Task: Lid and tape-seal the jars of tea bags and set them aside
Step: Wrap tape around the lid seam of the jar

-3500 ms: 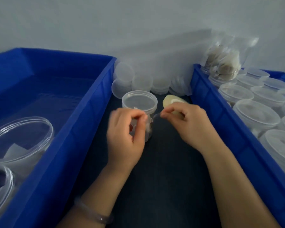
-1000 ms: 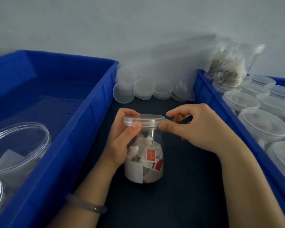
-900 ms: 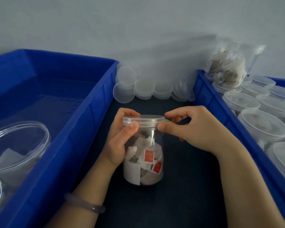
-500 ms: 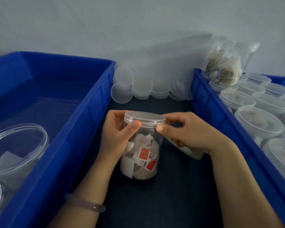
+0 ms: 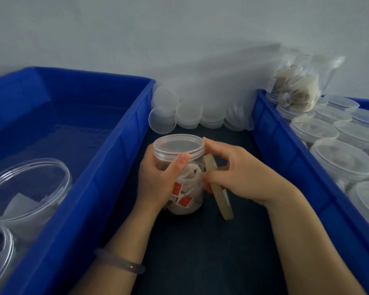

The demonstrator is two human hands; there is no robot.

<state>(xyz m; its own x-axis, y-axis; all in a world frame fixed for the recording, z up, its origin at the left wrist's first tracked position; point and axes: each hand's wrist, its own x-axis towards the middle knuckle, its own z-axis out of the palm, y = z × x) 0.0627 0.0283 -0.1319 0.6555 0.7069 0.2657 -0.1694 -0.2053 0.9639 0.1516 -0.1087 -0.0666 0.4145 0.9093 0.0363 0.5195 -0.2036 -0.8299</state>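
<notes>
Jar (image 5: 186, 188) with its lid (image 5: 178, 146) on sits upright between two blue bins, over the dark bench (image 5: 200, 252); whether its base touches the bench I cannot tell. Tea bags (image 5: 191, 179) with red tags show through its clear wall. Left hand (image 5: 156, 182) is wrapped round the jar's left side, thumb tip pressed on the lid's rim. Right hand (image 5: 241, 175) is curled round a tape roll (image 5: 219, 194) held on edge just right of the jar, with the forefinger reaching to the lid's far rim and the thumb near the jar's wall. A bracelet (image 5: 119, 261) circles the left wrist. Left bin (image 5: 107, 171) holds open clear jars (image 5: 28, 188) at its near end. Right bin (image 5: 285, 150) is packed with lidded jars (image 5: 341, 160), and one jar of tea bags (image 5: 296, 88) lies on its side atop them at the back. Stacks of spare lids (image 5: 190, 116) lean against the wall behind the jar, between the bins.
</notes>
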